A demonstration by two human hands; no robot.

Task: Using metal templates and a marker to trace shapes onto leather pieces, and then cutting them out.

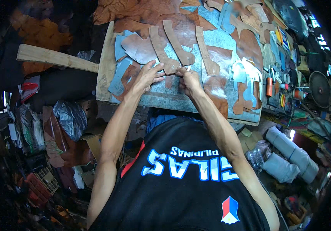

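Head view shows, at upper centre of the frame, the left hand pressing flat on a brown leather piece and the right hand pinched at its edge on the cutting board, several cut strips already lying above, uncut leather remaining beyond.

Brown leather strap piece under my fingertips: long, narrow, w/ a wider rounded foot at its 6 o'clock end, where both my hands pin it. Lies flat on the grey-blue cutting sheet, running from 6 up toward 11 o'clock. A twin strap sits just at its 3 o'clock side, same tilt, flat too; a third lies further toward 3.
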